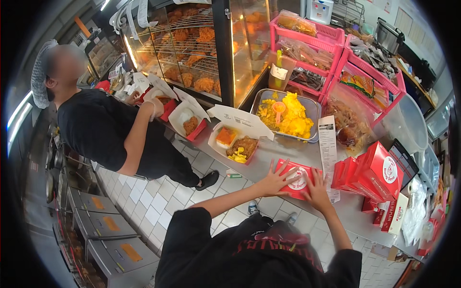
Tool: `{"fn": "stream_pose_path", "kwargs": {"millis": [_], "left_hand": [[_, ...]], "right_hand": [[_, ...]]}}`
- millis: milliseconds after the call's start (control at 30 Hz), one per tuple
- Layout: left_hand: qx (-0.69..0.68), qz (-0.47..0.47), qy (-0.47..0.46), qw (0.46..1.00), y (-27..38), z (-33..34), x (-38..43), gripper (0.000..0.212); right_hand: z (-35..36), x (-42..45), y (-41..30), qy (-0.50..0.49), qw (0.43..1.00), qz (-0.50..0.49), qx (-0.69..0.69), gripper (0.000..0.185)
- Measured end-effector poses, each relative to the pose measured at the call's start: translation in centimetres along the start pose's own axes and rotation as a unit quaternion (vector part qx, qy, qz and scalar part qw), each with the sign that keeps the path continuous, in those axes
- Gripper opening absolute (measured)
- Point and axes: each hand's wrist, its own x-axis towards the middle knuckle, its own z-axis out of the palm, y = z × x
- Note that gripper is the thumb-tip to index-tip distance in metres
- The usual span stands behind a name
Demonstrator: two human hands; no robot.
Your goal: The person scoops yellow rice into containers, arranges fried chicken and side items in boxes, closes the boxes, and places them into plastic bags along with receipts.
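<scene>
A closed red cardboard food box (296, 179) lies flat on the steel counter in front of me. My left hand (279, 179) rests on its left side with the fingers spread. On its right side lies my right hand (316, 190), also spread. To the left stands an open food box (236, 142) with rice under an orange topping, fried chicken and yellow bits. Beyond it is another open box (187, 122) with rice and fried chicken. Behind the counter's edge, a metal tray (264, 126) holds scrambled egg and an orange scoop (278, 111).
A printed receipt (327, 151) and stacked red boxes (374, 172) are at the right. Pink baskets (333, 37) with packets stand behind, beside a glass cabinet (194, 46) of fried chicken. A co-worker (104, 126) stands at the left, hands at another box. A tablet (403, 158) is at the far right.
</scene>
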Motion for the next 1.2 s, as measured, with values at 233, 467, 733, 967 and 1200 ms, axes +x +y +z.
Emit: {"fn": "stream_pose_path", "kwargs": {"millis": [233,467,733,967,1200], "left_hand": [[-0.055,0.047,0.034,0.997,-0.6,2.8,0.0,0.074],[0.036,0.081,0.035,0.995,-1.8,4.2,0.4,0.064],[-0.058,0.114,0.005,0.992,-2.2,1.2,-0.6,0.069],[-0.182,0.064,0.067,0.979,-1.2,5.8,-0.8,0.052],[-0.156,-0.01,-0.005,0.988,-0.5,5.2,-0.6,0.042]], "right_hand": [[2.3,-0.2,1.3,0.032,0.997,-0.077,0.006,0.082],[2.4,0.0,0.7,0.042,0.997,-0.061,-0.002,0.068],[0.0,0.0,-1.8,-0.041,0.997,0.006,-0.059,0.07],[-4.3,13.4,-9.8,0.139,0.978,-0.116,0.102,0.029],[-2.5,36.0,-23.1,-0.076,0.901,-0.056,0.424,0.05]]}}
